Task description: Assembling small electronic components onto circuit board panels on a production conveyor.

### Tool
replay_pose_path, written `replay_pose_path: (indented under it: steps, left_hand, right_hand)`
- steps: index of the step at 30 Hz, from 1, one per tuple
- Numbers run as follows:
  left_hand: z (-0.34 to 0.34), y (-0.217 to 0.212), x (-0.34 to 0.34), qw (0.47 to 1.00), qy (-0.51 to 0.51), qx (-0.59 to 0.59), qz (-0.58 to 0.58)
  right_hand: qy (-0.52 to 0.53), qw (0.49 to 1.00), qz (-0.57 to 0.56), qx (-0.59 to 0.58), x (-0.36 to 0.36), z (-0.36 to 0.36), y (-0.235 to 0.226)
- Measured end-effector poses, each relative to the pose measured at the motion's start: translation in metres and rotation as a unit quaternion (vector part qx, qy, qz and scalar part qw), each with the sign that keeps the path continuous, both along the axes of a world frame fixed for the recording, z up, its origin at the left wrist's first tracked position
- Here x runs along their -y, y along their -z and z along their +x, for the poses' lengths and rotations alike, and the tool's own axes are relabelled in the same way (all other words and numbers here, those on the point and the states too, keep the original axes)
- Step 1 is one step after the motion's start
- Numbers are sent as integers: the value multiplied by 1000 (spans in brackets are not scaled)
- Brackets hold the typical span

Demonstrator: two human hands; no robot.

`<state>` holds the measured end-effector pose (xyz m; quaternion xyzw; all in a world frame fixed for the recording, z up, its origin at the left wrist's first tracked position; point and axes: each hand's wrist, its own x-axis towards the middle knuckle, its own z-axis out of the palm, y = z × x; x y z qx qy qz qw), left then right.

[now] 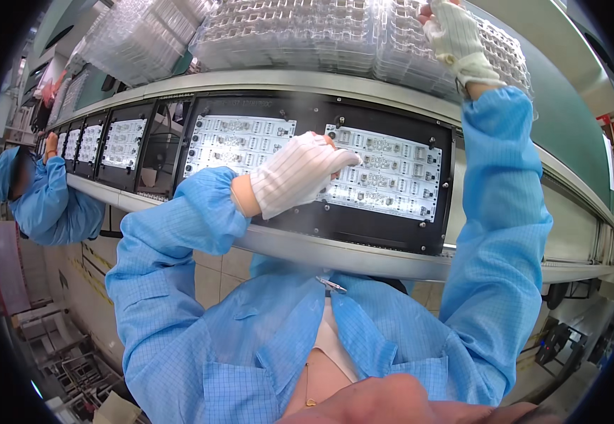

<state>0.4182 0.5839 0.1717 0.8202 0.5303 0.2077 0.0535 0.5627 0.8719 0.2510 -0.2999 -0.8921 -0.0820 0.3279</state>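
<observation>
Fingertips of the left hand (296,173) curl over the left edge of the right white circuit panel (388,177), pinching what I cannot tell, while the right hand (456,41) is far right at clear plastic trays (406,49), its grip equally unclear to me.

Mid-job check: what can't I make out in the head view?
All head view:
Right hand: partly cut off by the upper edge; grip unclear.
Left hand: its curl hides whether it holds anything.
Left circuit panel: part hidden by the left hand.
Co-worker's hand: too small for finger detail.
</observation>
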Motion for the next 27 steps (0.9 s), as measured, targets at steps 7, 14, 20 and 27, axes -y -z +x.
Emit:
replay_pose_path:
  steps: [7, 14, 20, 27]
  left_hand:
    - [6, -2, -5, 998, 14, -60, -11]
    - [8, -2, -16, 998, 8, -41, -46]
    - [7, 2, -19, 996, 13, 66, -55]
    - [13, 5, -28, 997, 62, -41, -23]
  right_hand:
    - [-176, 983, -3, -48, 55, 45, 22]
    - [-210, 968, -95, -101, 92, 89, 44]
    - [-174, 959, -204, -94, 120, 118, 49]
    - [-158, 940, -301, -37, 149, 138, 58]
